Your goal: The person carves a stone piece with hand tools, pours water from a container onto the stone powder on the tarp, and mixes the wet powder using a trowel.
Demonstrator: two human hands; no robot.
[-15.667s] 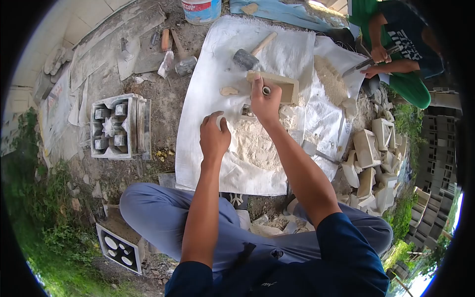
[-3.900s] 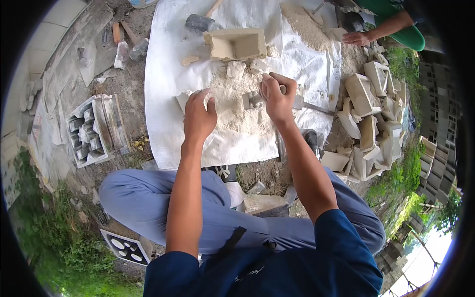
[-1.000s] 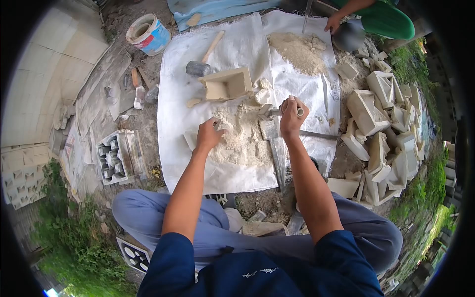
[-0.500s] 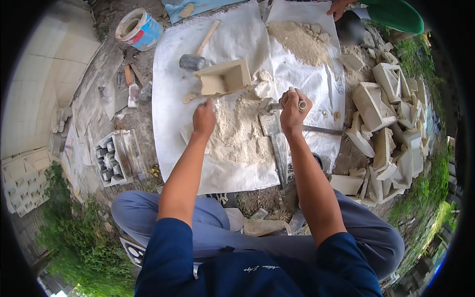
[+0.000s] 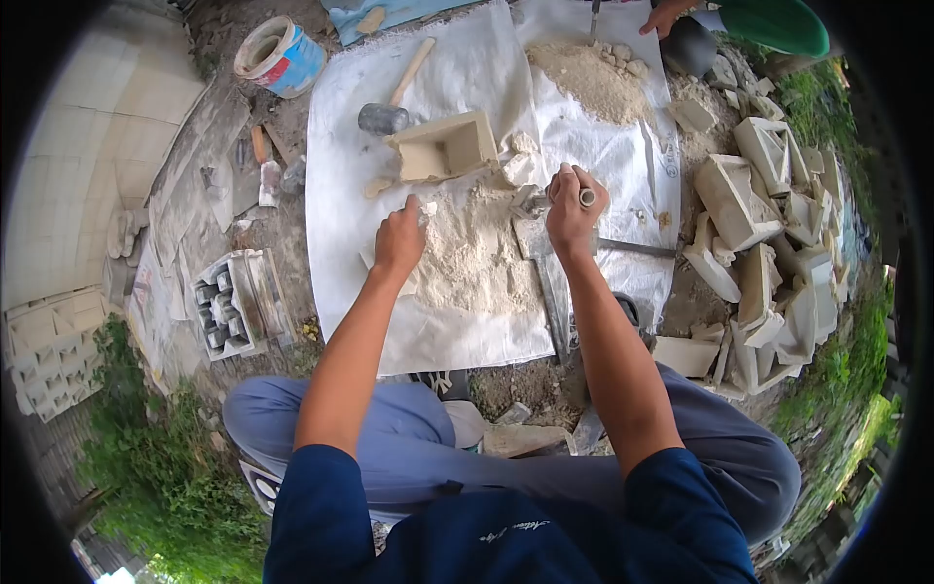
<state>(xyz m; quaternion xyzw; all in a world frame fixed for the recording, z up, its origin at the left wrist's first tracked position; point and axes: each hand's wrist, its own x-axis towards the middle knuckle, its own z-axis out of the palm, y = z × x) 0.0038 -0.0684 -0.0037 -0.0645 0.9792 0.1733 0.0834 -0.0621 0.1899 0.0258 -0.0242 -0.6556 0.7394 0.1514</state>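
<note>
My right hand (image 5: 576,209) is wrapped round a hammer (image 5: 528,201); its metal head points left and its hollow pipe handle shows beside my fingers. Under it lies a flat metal piece (image 5: 530,238) with long bars running off it. My left hand (image 5: 399,238) is closed, fingertips against a small pale chunk (image 5: 428,208) at the left edge of the crushed pale material (image 5: 477,253). Just beyond my hands sits a broken box-shaped block (image 5: 443,151), with loose lumps (image 5: 520,165) at its right.
A mallet (image 5: 384,119) lies on the white sheet (image 5: 341,195). Behind are a bucket (image 5: 292,68) and a rubble heap (image 5: 589,83). Another person's hand (image 5: 662,15) shows at the top right. Broken blocks (image 5: 739,204) are piled at right; a mould-like tray (image 5: 224,311) sits left.
The hammer and my right hand have shifted slightly up and left. My left hand stays beside the crushed material. A thin upright rod now shows at the far rubble heap.
</note>
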